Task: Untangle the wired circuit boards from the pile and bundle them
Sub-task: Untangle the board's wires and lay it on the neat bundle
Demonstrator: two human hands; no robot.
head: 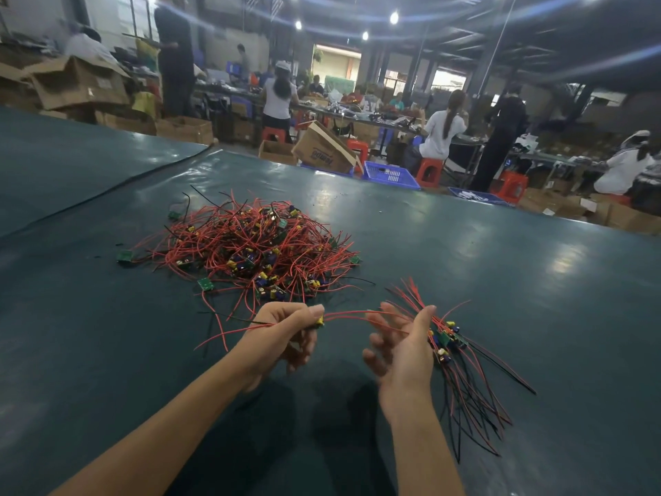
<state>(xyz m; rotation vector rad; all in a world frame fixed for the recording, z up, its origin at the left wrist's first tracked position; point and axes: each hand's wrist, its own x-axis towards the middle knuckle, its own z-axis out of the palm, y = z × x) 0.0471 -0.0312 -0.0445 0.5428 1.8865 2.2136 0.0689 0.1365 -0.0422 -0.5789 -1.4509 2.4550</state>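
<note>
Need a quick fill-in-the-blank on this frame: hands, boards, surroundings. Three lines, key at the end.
1. The left hand pinches a circuit board; the wire arcing from it toward the right hand is ___.
2. A bundle of boards lies beside the right hand's ___.
3. Beyond the table stands a ___ plastic crate.
Missing words: red; thumb; blue.

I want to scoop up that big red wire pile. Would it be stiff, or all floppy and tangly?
Probably floppy: the thin wires in the pile bend every way, and the bundle in the right hand droops. Likely it lifts as a tangled clump, since wires cross everywhere. It looks light; the boards are small.
</note>
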